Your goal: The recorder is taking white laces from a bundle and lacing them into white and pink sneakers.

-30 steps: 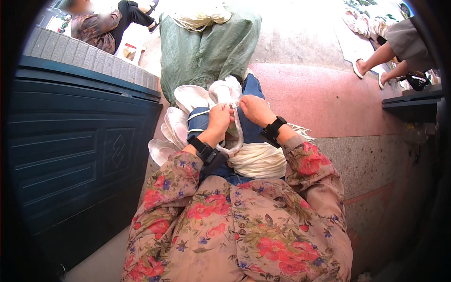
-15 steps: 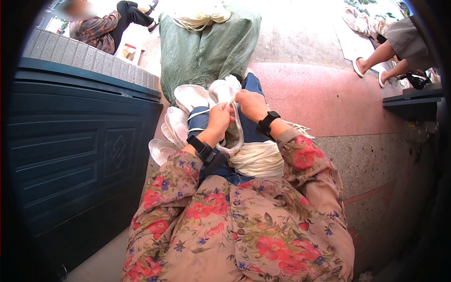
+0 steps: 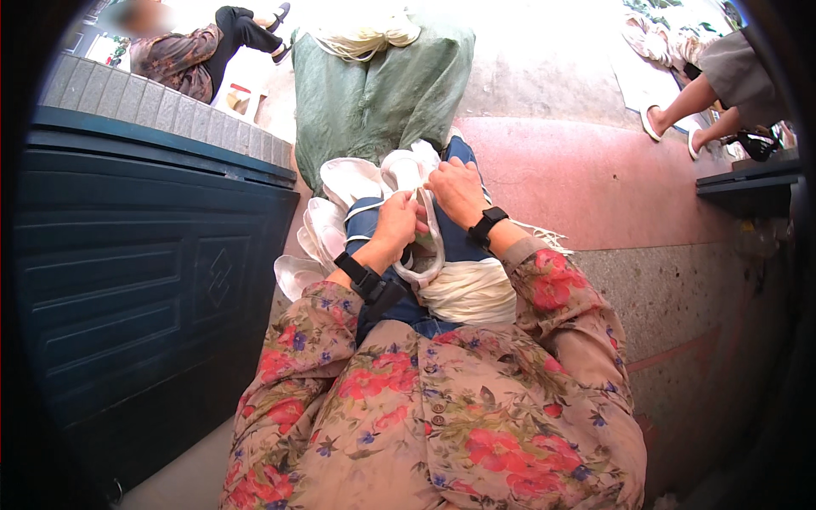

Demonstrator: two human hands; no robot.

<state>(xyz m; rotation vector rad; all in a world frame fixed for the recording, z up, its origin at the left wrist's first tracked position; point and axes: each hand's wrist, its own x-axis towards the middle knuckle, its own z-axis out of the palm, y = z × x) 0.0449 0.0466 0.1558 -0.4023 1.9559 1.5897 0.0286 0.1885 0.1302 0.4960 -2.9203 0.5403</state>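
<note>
A white shoe (image 3: 436, 248) lies across my lap, its opening toward me. Over its front part my left hand (image 3: 396, 221) is closed in a pinch on a thin white shoelace. Close by on the right, my right hand (image 3: 459, 195) pinches the same lace, fingertips pressed together at the shoe's upper. My fingers partly cover the lace and its holes. A thick bundle of cream shoelaces (image 3: 470, 291) rests on my lap just below the shoe. Left of my knee, several white shoes (image 3: 325, 223) are stacked, overlapping each other.
Ahead stands a big green sack (image 3: 374, 106) with another bundle of cream laces (image 3: 365, 38) on top. A dark blue panelled door (image 3: 153, 272) runs along my left. One person (image 3: 183, 59) sits at the far left; another person's legs (image 3: 680, 115) show at the far right.
My hands stay at the shoe with the lace pinched between them, their fingers shifting only slightly. The whole view has moved a little.
</note>
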